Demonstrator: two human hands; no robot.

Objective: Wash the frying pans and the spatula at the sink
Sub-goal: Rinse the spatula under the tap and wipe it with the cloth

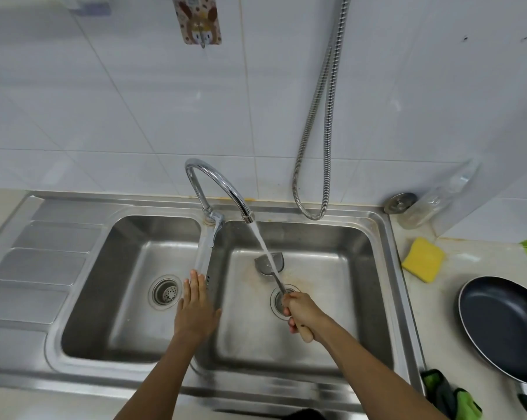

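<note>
A metal spatula [270, 262] with a wooden handle is held over the right basin [359, 286] of the steel double sink, its blade under the running stream from the curved tap [223, 189]. My right hand [301, 313] is shut on the spatula's handle above the right drain. My left hand [195, 307] is flat and open, fingers together, over the divider between the basins, just below the tap lever [209, 247]. A dark non-stick frying pan [504, 325] sits on the counter at the right, its handle cut off by the frame edge.
A yellow sponge [423, 259] lies on the counter right of the sink. A green and black cloth [450, 395] lies by the pan. A metal hose [320, 147] hangs on the tiled wall. A sink plug [400, 202] and clear bottle [432, 201] stand at the back right. The left basin [129, 298] holds only its drain.
</note>
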